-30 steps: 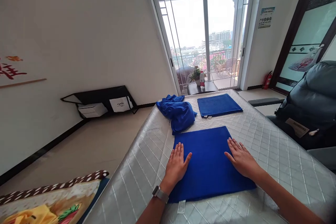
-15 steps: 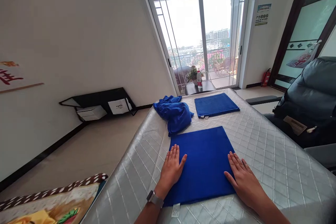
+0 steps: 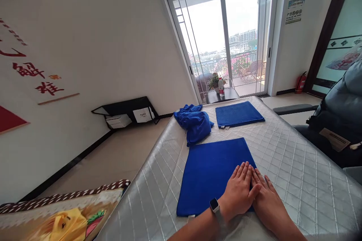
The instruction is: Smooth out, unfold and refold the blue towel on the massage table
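Observation:
A blue cloth (image 3: 206, 173) lies flat and folded on the quilted silver mattress (image 3: 294, 169). My left hand (image 3: 240, 188), with a watch on its wrist, rests flat on the cloth's right part, fingers stretched out. Beside it and touching it, my right hand (image 3: 266, 196) lies flat along the cloth's right edge, also with straight fingers. Neither hand grips anything. Beyond the cloth sit a crumpled blue cloth (image 3: 195, 124) at the left and a second folded blue cloth (image 3: 240, 114) at the right.
A dark armchair (image 3: 339, 105) stands to the right of the mattress. Behind its far end is a small table (image 3: 223, 96) with a bottle (image 3: 221, 87) and a plant. A black box holder (image 3: 124, 111) lies against the left wall. A patterned blanket (image 3: 68, 214) is at lower left.
My left hand has moved right across the cloth, from its left edge to beside my right hand. My right hand stays at the right edge. The view has shifted left.

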A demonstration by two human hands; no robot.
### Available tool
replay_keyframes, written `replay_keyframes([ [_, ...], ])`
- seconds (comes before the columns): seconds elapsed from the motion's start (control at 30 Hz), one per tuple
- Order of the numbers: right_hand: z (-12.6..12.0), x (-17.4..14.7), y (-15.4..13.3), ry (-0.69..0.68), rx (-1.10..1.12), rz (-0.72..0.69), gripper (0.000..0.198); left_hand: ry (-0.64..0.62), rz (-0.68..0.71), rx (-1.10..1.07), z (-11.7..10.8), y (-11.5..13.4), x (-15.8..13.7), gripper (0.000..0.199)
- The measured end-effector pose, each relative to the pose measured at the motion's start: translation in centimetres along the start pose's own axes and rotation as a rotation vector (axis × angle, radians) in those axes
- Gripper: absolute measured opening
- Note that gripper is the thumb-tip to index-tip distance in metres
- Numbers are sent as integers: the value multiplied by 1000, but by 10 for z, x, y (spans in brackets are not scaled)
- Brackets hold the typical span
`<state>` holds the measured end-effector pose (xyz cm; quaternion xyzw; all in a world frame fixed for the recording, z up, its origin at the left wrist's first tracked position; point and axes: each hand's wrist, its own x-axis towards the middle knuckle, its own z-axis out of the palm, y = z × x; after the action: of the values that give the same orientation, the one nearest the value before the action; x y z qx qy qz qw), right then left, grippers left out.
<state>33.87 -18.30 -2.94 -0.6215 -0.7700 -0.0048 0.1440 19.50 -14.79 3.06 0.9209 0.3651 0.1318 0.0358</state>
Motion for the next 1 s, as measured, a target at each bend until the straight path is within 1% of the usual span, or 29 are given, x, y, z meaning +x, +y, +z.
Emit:
replay_keyframes([
  [0.07, 1, 0, 1, 7, -17, 0, 57, -14, -23, -12, 3, -2, -2, 66],
  [0.13, 1, 1, 0, 15, -25, 21, 60, -29, -43, 5, 1, -11, -14, 67],
  [0.2, 0, 2, -1, 22, -30, 32, 64, -36, -77, 38, -3, -26, -34, 67],
  [0.27, -2, 3, -2, 29, -36, 33, 66, -42, -131, 73, -8, -42, -60, 66],
  [0.33, -3, 4, -2, 32, -39, 34, 67, -51, -220, 105, -11, -59, -89, 66],
  [0.43, -4, 3, -1, 32, -37, 32, 68, -56, -417, 144, -12, -81, -130, 68],
  [0.53, -1, 3, 1, 43, -19, 26, 67, -38, -580, 157, -11, -93, -157, 70],
  [0.6, 1, 2, 2, 48, -17, 23, 68, -30, -634, 149, -11, -95, -164, 71],
  [0.7, 2, 3, 3, 43, -39, 19, 67, -29, -664, 129, -10, -94, -165, 71],
  [0.87, -3, 4, 1, 57, -80, 2, 67, 28, -643, 140, -5, -95, -165, 70],
  [1.0, -5, -9, -4, 112, -103, -35, 65, 66, -606, 165, 1, -100, -169, 72],
])
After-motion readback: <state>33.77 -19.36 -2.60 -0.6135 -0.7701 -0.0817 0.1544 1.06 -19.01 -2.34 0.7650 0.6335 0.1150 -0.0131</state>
